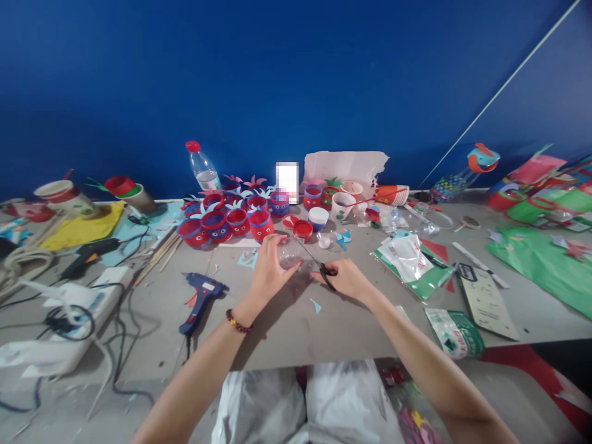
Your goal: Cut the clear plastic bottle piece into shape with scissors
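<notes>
My left hand (269,266) holds a small piece of clear plastic (290,254) just above the grey table (296,327). My right hand (345,277) grips black-handled scissors (319,264), whose blades point up-left into the clear plastic. A dark bead bracelet sits on my left wrist. Just beyond my hands stands a cluster of red and blue decorated cups (226,219) with paper leaves, plus a red cap (303,229) and a white-and-blue cap (318,217).
A blue glue gun (201,296) lies left of my hands, a black glue gun (87,254) and cables farther left. A water bottle (202,165) stands at the back. Plastic packets (409,262), green paper (541,262) and paper cups lie to the right.
</notes>
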Tool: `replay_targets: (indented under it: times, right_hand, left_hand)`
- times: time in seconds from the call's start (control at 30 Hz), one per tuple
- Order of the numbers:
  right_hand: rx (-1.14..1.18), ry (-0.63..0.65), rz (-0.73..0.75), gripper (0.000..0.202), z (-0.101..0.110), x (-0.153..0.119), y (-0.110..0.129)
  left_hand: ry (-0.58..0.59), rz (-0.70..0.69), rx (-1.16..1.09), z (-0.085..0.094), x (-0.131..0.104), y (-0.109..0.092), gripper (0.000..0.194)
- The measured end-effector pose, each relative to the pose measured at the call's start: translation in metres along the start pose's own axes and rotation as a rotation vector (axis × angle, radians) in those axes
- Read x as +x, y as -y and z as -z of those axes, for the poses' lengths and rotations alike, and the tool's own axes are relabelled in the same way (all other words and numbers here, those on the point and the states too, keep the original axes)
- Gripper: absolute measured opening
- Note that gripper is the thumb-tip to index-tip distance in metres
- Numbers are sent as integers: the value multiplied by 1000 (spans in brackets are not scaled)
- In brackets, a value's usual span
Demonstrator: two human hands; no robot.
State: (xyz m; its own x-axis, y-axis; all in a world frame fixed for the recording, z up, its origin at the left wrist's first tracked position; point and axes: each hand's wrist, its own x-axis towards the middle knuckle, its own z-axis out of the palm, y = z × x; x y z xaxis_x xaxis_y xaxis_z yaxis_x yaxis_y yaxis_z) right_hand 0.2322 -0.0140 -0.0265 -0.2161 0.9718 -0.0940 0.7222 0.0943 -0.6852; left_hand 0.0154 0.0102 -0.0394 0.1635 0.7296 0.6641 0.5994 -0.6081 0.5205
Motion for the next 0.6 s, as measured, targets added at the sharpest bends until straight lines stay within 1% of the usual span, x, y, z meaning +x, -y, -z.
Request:
replay_targets:
  times: [0.27, 0.6]
  right_hand:
    - [0, 4, -10, 58, 0, 1, -1]
    - [-55, 8, -10, 58, 1, 2, -1]
  left_hand:
    - [-22, -6, 19, 0, 0, -1, 58]
    - [-16, -17, 10, -1, -1, 2, 60]
